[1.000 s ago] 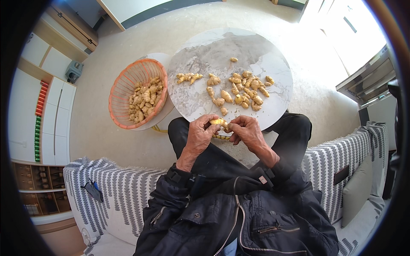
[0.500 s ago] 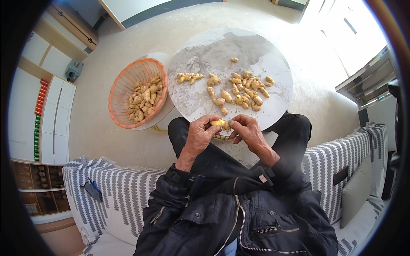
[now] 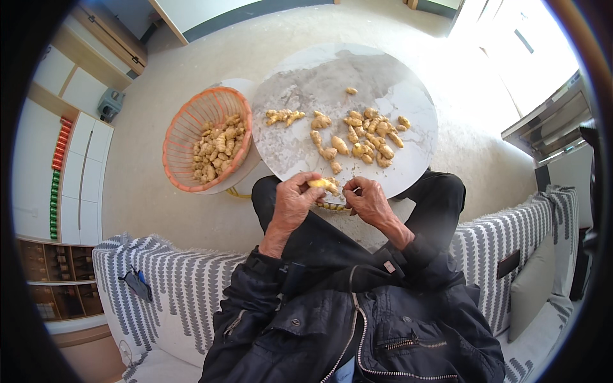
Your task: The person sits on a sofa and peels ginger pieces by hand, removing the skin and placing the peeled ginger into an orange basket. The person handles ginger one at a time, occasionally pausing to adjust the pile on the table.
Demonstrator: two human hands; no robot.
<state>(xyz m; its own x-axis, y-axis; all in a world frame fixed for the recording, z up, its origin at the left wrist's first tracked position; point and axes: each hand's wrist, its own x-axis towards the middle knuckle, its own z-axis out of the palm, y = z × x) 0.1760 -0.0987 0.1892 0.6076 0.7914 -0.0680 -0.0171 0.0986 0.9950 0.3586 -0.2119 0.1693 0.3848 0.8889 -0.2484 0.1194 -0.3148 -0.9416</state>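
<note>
My left hand (image 3: pixel 294 203) pinches a piece of ginger root (image 3: pixel 327 185) between thumb and fingers, at the near edge of the round table. One side of this piece is bright yellow; the other end is brown and knobbly. Just right of it, apart by a small gap, my right hand (image 3: pixel 371 203) has its fingers drawn together in a pinch. Whatever is between those fingertips, if anything, is too small to make out. Beyond the hands, several ginger pieces (image 3: pixel 371 135) lie heaped on the marbled tabletop (image 3: pixel 281 89), with a branched ginger root (image 3: pixel 285 117) farther left.
An orange-rimmed basket (image 3: pixel 167 142) with many ginger pieces stands left of the table on a lower surface. Below my hands, a yellowish rim (image 3: pixel 332 206) shows in part. A patterned sofa (image 3: pixel 185 274) is around me, with a cushion (image 3: pixel 533 300) at right. Dark crumbs dot the tabletop.
My right hand has come off the ginger and sits slightly to its right. The left hand has shifted a little left and tilted the piece, showing more of its yellow side.
</note>
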